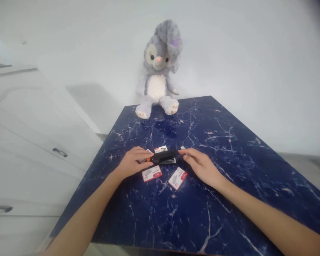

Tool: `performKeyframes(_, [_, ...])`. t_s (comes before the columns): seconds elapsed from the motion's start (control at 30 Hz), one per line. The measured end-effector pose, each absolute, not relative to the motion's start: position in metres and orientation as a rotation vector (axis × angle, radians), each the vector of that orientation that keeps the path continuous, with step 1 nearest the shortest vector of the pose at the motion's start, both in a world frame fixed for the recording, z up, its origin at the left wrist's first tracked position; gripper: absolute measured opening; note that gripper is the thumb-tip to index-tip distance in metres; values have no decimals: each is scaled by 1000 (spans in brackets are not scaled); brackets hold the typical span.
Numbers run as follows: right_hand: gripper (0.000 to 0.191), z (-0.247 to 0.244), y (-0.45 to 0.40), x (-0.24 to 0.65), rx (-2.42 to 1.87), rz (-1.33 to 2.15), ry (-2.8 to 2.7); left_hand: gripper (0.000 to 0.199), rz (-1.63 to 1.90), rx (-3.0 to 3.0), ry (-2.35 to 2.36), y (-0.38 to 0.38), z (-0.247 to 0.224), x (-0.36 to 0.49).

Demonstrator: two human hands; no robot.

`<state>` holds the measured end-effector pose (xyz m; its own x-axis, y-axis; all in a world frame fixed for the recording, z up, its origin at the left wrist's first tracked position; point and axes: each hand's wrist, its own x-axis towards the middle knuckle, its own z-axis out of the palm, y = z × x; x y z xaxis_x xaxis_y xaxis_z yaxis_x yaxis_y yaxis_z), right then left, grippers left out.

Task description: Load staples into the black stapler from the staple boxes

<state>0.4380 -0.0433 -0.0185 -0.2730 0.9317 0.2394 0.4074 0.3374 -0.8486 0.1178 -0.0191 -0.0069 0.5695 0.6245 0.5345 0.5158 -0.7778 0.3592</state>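
A black stapler (164, 156) with an orange part at its rear lies across the middle of the table. My left hand (134, 161) grips that rear end between thumb and fingers. Off the stapler's front end, my right hand (200, 163) has its fingers closed together; what they hold, if anything, is too small to make out. A small pale piece (182, 147) shows just beyond those fingertips. Red-and-white staple boxes lie around the stapler: one nearer me on the left (152, 174), another on the right (177, 178), and one behind (160, 149). My left hand partly hides a further box.
A grey plush rabbit (157, 87) sits at the far edge of the blue marbled table (229, 149), against the white wall. White cabinets (24, 149) with dark handles stand to the left, beside the table.
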Motion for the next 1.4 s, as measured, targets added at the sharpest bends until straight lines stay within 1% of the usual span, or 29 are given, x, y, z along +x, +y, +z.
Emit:
performKeyframes(0.1, [29,-15,-41,432,-1176,678,-2051,40,863,2702,917,-18,-5,113])
performKeyframes(0.2, [18,-16,-38,424,-1200,532,-2196,40,823,2726,940,-18,-6,111])
performKeyframes(0.3, [15,-20,-35,419,-1226,455,-2218,39,792,2717,1012,-19,-11,111])
performKeyframes(0.43, [15,-22,-32,420,-1186,459,-2189,32,895,2622,1201,-21,-20,114])
performKeyframes(0.53, [14,-18,-34,423,-1149,488,-2207,19,982,2605,1187,-23,-21,118])
performKeyframes(0.6, [14,-16,-35,425,-1149,511,-2220,15,969,2600,1155,-24,-20,120])
performKeyframes(0.8, [19,-17,-34,426,-1201,546,-2190,24,894,2529,1130,-22,-19,121])
performKeyframes(0.93, [21,-18,-33,426,-1185,584,-2169,31,783,2568,1113,-17,-19,118])
performKeyframes(1.1, [21,-19,-36,429,-1185,508,-2188,24,883,2553,1118,-18,-23,118])
performKeyframes(1.27, [25,-18,-36,428,-1120,452,-2253,27,891,2522,1150,-19,-21,118])
performKeyframes(1.4, [25,-17,-38,433,-1122,389,-2306,25,854,2627,1099,-18,-15,117])
